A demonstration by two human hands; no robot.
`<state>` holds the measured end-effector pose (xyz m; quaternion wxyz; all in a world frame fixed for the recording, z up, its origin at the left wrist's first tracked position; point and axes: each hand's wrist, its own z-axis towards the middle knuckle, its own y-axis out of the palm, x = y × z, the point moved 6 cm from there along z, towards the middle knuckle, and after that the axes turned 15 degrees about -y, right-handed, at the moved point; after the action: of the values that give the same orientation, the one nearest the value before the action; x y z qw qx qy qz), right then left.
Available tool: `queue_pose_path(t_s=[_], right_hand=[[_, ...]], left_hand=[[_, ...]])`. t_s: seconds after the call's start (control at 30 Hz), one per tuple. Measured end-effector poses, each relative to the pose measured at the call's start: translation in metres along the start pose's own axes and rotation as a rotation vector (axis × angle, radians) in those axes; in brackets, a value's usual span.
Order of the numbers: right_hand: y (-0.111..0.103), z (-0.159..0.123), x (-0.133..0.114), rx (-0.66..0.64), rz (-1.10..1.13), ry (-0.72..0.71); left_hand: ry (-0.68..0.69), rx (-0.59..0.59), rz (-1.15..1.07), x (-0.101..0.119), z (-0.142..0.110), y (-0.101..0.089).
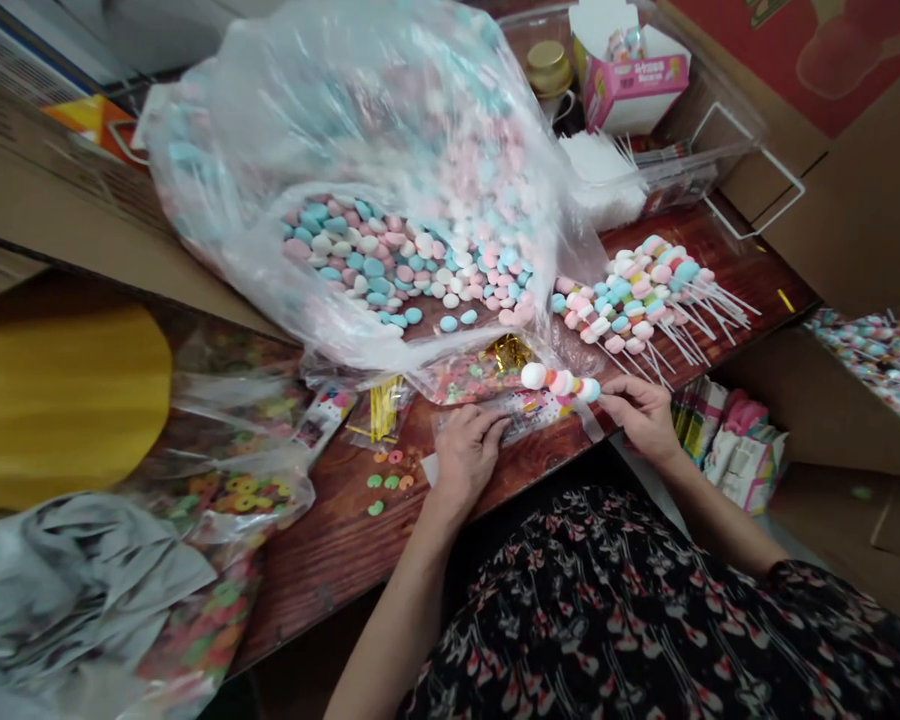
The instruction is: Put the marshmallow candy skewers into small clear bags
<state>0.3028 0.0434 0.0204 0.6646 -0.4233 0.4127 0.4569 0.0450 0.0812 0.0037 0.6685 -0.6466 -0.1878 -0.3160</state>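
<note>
My right hand (pixel 643 418) pinches the stick end of a candy skewer (pixel 561 382), whose white, pink, orange and blue sweets point left. The skewer is over a clear printed plastic bag (pixel 529 408) at the table's front edge. My left hand (pixel 466 455) rests at the bag's left end, thumb and fingers closed on its edge. Behind both hands, a big clear sack (pixel 360 110) lies with its mouth toward me, full of pink, white and blue marshmallow-like candies (pixel 375 268). Finished-looking candy skewers (pixel 637 295) are piled to the right, sticks toward me.
Left of my left hand lie loose ring candies (pixel 391 480), a packet of gold ties (pixel 384 408) and bags of ring candies (pixel 247 490). A clear bin (pixel 727 130) stands back right, near white sticks (pixel 600 175). At far right a carton holds wrapped skewers (pixel 881 365).
</note>
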Motion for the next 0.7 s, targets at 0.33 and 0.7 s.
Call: queue_pose_path(t_s=[0.33, 0.7], right_hand=[[-0.031, 0.009, -0.018, -0.182, -0.331, -0.252], [-0.024, -0.002, -0.012, -0.365, -0.668, -0.525]], left_hand=[[-0.065, -0.025, -0.182, -0.007, 0.004, -0.004], [-0.068, -0.018, -0.184, -0.012, -0.001, 0.0]])
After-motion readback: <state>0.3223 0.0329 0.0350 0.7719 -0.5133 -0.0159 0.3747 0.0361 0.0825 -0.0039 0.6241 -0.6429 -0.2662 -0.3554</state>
